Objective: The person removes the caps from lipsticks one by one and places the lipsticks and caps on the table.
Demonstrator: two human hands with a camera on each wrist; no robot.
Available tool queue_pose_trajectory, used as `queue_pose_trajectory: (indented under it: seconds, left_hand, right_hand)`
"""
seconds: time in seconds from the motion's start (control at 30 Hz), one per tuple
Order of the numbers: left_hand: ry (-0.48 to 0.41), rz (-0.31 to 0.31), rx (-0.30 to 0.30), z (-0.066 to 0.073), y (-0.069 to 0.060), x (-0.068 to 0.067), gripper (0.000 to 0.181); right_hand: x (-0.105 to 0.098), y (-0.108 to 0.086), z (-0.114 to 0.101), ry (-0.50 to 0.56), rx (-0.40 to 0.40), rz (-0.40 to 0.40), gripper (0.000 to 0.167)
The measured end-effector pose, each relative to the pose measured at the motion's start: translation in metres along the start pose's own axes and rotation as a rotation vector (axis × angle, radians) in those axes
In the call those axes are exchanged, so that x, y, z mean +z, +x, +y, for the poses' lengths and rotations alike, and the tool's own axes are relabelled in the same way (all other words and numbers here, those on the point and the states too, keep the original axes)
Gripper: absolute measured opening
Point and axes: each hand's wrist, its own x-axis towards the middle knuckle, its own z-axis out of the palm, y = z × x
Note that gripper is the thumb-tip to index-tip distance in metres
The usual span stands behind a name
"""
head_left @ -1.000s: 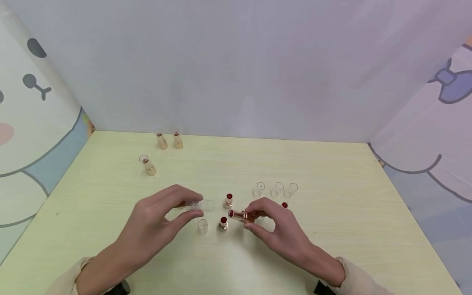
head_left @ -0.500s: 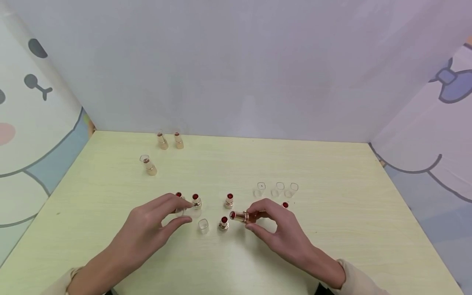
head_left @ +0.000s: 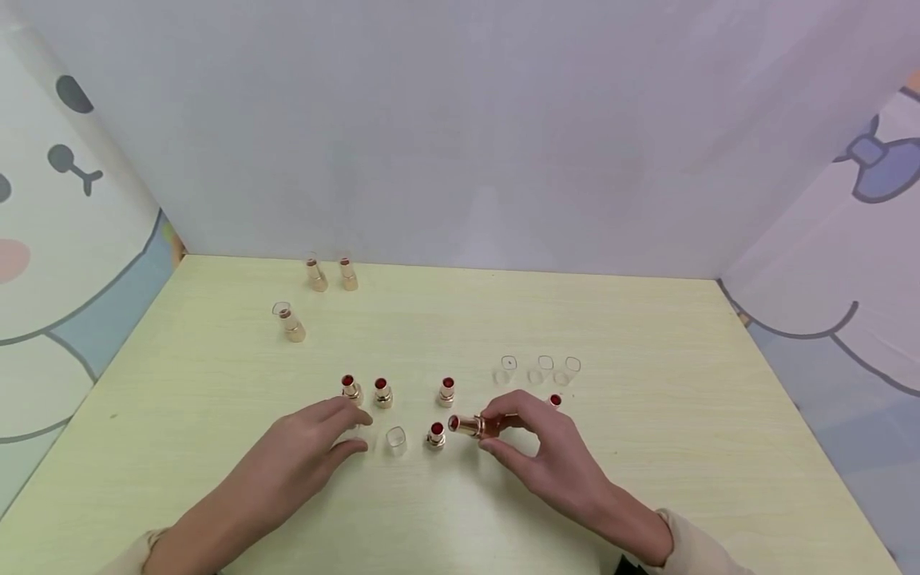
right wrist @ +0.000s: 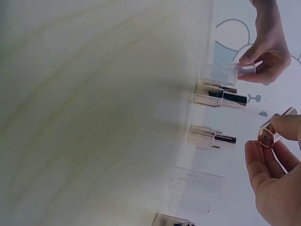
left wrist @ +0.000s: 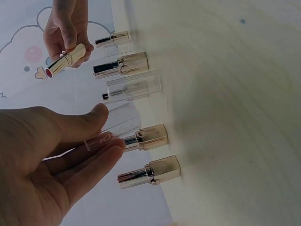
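Observation:
My left hand pinches a clear lipstick cap low over the table, left of another clear cap that stands upright. Just beyond its fingers stand two uncapped gold lipsticks, one at the left and one beside it. In my right hand an uncapped lipstick is held tilted above the table, its dark red end pointing left. Two more open lipsticks stand near that end, one behind and one in front. Another lipstick is partly hidden behind the right hand.
Three clear caps stand in a row behind the right hand. At the back left of the pale wooden table are three lipsticks, with clear outlines above them. A pale cloth wall rises behind.
My left hand has come down and left toward the table with the clear cap, uncovering the two lipsticks behind it. The right hand and its lipstick have barely moved.

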Motion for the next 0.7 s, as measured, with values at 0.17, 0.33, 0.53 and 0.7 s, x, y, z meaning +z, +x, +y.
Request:
queue_pose_trajectory:
  seconds: [0.17,0.33,0.53,0.7]
  left_hand:
    - [-0.003,-0.041,-0.009,-0.001,-0.002,0.008,0.035]
    - [0.012,-0.082,-0.026,-0.002,-0.005,0.013,0.033]
    - [0.036,-0.091,-0.028,-0.005,-0.007,0.017,0.033]
    - [0.042,-0.11,-0.038,-0.004,-0.006,0.017,0.033]
  right_hand:
    - [0.0,-0.001,0.001,0.013,0.025,-0.012,0.035]
    - [0.0,-0.002,0.002,0.016,0.005,-0.017,0.033]
    - [0.0,-0.002,0.002,0.018,-0.002,-0.008,0.034]
    - [0.0,-0.002,0.003,0.022,-0.002,-0.002,0.034]
